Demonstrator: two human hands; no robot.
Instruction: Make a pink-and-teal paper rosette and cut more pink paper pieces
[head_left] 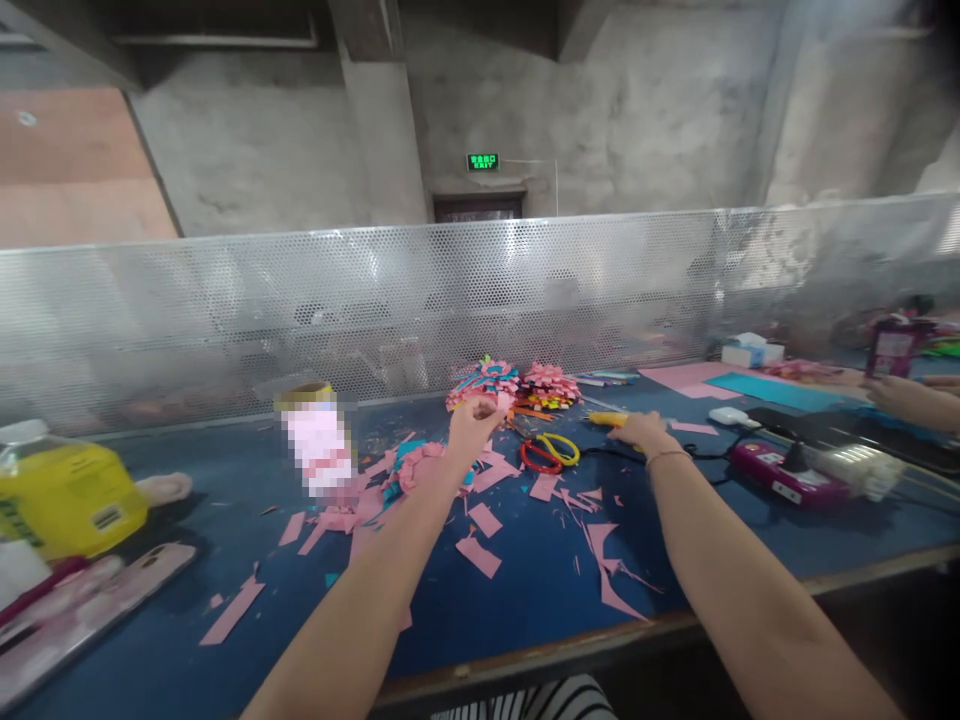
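My left hand (474,420) is raised over the table, thumb and fingers pinched on a small piece of pink paper (503,402). To its right, my right hand (643,434) is closed on a yellow glue gun (606,419), whose tip points left. Scissors (551,453) with red and yellow handles lie between the two hands. Below my left hand sits a pink and blue paper flower (421,468), partly covered by my forearm. Two layered paper clusters, one pink and blue (484,382) and one mostly pink (550,385), stand just behind my hands.
Pink paper scraps (478,556) litter the blue table (510,620). A yellow bottle (67,490) and a phone (112,610) are at left, near a blurred-out container (319,440). A purple power strip (787,475) lies right. A perforated metal screen (360,310) borders the back. Another person's hand (904,398) shows far right.
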